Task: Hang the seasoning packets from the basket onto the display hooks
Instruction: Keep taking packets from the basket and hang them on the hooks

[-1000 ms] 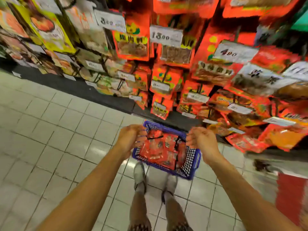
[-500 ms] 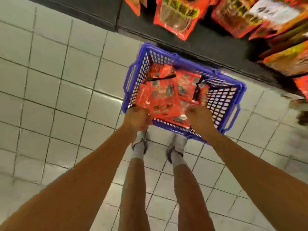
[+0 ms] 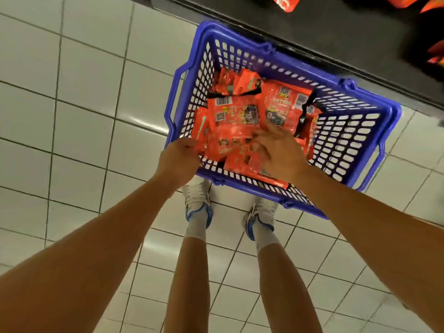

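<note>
— Where are the seasoning packets (image 3: 242,121)?
— Heaped in the basket (image 3: 346,131) — our left hand (image 3: 179,161) pinches one's near edge; our right hand (image 3: 280,152), fingers spread, rests on top, nearer the heap.

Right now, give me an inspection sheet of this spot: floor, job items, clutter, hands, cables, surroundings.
Surface: pale tiled floor, glossy.
Job's things: blue basket on the floor, holding a loose pile of red seasoning packets.
Clutter: nothing seen.
Hands: left hand grips packets at the basket's near corner; right hand reaches into the pile with fingers spread, grip unclear.
Cables: nothing seen.
Surroundings: dark shelf base behind the basket; hanging red packs at the top edge; hooks out of view; white shoes near the basket.
</note>
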`<state>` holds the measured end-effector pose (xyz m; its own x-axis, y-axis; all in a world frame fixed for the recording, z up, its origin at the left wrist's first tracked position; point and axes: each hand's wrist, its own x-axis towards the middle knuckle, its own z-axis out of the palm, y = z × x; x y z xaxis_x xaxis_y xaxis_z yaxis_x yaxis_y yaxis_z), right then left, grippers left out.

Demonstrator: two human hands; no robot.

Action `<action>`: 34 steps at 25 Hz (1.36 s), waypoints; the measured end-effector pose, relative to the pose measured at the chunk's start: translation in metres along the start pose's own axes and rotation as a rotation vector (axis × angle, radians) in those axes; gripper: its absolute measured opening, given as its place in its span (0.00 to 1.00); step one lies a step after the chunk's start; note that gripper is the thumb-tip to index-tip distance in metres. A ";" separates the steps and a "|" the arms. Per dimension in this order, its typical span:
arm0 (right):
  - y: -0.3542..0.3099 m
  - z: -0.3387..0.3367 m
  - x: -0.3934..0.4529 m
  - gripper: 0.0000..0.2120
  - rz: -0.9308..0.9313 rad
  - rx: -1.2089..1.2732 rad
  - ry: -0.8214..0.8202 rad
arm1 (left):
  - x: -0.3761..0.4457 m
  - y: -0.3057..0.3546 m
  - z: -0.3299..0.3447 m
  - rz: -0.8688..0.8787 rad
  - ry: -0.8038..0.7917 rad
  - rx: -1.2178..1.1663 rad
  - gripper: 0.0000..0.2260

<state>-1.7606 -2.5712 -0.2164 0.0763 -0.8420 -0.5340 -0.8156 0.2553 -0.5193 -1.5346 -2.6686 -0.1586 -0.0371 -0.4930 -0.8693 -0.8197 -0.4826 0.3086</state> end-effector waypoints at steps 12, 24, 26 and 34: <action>-0.005 -0.083 0.019 0.03 0.454 0.892 0.212 | 0.003 0.028 -0.009 0.222 -0.076 -0.208 0.16; 0.018 0.063 -0.006 0.48 0.307 -0.414 -0.251 | 0.007 -0.006 -0.002 0.077 0.013 -0.399 0.16; 0.022 0.060 -0.004 0.47 0.304 -0.469 -0.239 | 0.006 -0.007 -0.001 0.084 -0.007 -0.415 0.17; 0.000 -0.047 -0.016 0.11 0.499 0.607 0.147 | -0.016 0.009 -0.018 0.063 -0.002 -0.503 0.14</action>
<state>-1.7886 -2.5807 -0.1763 -0.3262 -0.6036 -0.7275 -0.2754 0.7969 -0.5377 -1.5310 -2.6774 -0.1349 -0.0790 -0.5314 -0.8434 -0.4391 -0.7410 0.5080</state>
